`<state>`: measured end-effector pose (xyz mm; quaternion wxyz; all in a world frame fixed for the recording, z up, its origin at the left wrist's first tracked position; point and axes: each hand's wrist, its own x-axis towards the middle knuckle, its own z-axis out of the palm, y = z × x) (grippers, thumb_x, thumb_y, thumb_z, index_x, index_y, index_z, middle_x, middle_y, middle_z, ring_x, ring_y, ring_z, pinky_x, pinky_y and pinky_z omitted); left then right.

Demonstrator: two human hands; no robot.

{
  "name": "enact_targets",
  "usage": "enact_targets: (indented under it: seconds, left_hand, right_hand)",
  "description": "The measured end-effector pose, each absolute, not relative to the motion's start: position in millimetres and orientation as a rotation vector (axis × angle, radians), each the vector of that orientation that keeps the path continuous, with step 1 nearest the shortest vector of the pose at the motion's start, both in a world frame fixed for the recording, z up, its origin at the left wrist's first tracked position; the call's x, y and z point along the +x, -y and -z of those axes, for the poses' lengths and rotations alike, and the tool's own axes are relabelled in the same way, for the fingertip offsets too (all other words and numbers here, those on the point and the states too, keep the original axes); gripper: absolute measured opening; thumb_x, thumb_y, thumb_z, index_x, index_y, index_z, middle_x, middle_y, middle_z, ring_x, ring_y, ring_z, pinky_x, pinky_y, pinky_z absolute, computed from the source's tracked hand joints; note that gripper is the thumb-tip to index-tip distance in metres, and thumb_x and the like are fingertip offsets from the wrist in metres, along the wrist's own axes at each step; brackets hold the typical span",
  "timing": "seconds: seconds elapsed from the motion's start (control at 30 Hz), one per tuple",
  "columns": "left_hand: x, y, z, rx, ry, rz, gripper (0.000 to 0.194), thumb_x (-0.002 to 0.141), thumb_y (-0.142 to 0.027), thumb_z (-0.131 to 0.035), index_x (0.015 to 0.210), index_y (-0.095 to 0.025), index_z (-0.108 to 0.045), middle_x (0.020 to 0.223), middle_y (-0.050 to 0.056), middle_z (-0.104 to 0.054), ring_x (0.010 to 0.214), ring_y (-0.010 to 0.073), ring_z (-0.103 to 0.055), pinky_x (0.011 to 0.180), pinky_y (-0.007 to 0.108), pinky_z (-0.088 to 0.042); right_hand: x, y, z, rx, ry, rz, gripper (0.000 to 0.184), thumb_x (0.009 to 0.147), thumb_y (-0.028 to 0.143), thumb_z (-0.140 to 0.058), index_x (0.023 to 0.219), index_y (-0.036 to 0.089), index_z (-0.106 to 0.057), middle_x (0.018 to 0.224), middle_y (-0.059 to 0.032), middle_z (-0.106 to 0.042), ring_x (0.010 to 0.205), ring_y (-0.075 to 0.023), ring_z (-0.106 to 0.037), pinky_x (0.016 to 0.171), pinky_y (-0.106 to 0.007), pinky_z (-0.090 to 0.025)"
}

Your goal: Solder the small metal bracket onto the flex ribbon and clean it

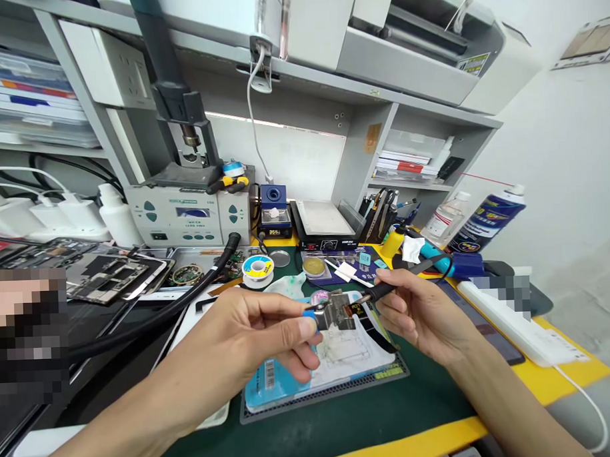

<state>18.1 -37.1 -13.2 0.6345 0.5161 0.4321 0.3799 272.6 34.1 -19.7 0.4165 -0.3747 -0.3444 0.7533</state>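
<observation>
My left hand (268, 330) pinches a small metal clamp (332, 313) with blue at its near end between thumb and fingers. A small brown-orange part (348, 311) shows at the clamp's right side. My right hand (418, 311) grips a soldering iron (384, 290) like a pen, its tip pointing left. The tip is at or very close to the small part; whether it touches, I cannot tell. Beneath both hands lies a white and blue packet (278, 383) on a dark mat, with a black strip (379, 336) near the right hand.
A solder spool (258, 269), a round tin of yellowish paste (314, 267) and a hot plate (327, 221) stand behind the hands. A thick black hose (201, 285) crosses at left, before the hot-air station (189, 216). Bottles, a spray can (487, 219) and a white power strip (508, 321) stand right.
</observation>
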Motion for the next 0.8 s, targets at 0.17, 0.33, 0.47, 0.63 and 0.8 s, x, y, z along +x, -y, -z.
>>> enact_targets:
  seconds: [0.17, 0.33, 0.47, 0.63, 0.8]
  left_hand:
    - [17.8, 38.0, 13.6, 1.170, -0.987, -0.864, 0.025, 0.085, -0.040, -0.074, 0.083, -0.016, -0.078, 0.075, 0.005, -0.078, 0.066, 0.0159, -0.072, 0.066, 0.023, -0.053]
    - [18.3, 37.8, 13.3, 1.170, -0.970, -0.854, 0.024, 0.086, -0.040, -0.073, 0.083, -0.016, -0.077, 0.076, 0.005, -0.078, 0.068, 0.0171, -0.073, 0.067, 0.024, -0.053]
    - [18.6, 37.7, 14.2, 1.186, -0.951, -0.846, 0.026, 0.087, -0.041, -0.072, 0.084, -0.016, -0.078, 0.078, 0.005, -0.078, 0.071, 0.0172, -0.073, 0.070, 0.024, -0.054]
    - [18.5, 37.9, 14.2, 1.199, -0.939, -0.847, 0.026, 0.087, -0.040, -0.072, 0.084, -0.015, -0.078, 0.080, 0.006, -0.078, 0.073, 0.0172, -0.073, 0.072, 0.024, -0.055]
    - [18.4, 37.4, 12.6, 1.180, -0.928, -0.858, 0.024, 0.086, -0.038, -0.073, 0.084, -0.014, -0.078, 0.079, 0.006, -0.079, 0.071, 0.0154, -0.073, 0.070, 0.021, -0.054]
  right_hand:
    - [272.7, -36.4, 20.7, -0.907, 0.853, -1.932, 0.019, 0.079, 0.023, -0.078, 0.069, 0.011, -0.068, 0.042, 0.0044, -0.057, 0.027, -0.0066, -0.049, 0.028, -0.014, -0.038]
    - [272.8, -39.1, 21.5, -0.898, 0.831, -1.996, 0.019, 0.083, 0.022, -0.075, 0.068, 0.012, -0.069, 0.043, 0.0038, -0.058, 0.028, -0.0066, -0.050, 0.028, -0.014, -0.038]
    - [272.5, -39.5, 21.0, -0.941, 0.802, -2.079, 0.034, 0.082, 0.026, -0.077, 0.054, 0.013, -0.063, 0.038, 0.0030, -0.053, 0.027, -0.0064, -0.049, 0.028, -0.013, -0.037]
    - [272.1, -38.6, 21.2, -0.969, 0.774, -2.094, 0.036, 0.079, 0.027, -0.080, 0.051, 0.013, -0.061, 0.038, 0.0030, -0.054, 0.028, -0.0061, -0.049, 0.029, -0.014, -0.038]
    - [272.2, -38.8, 22.5, -0.941, 0.781, -2.072, 0.021, 0.080, 0.025, -0.080, 0.068, 0.011, -0.070, 0.042, 0.0037, -0.057, 0.029, -0.0056, -0.049, 0.030, -0.014, -0.038]
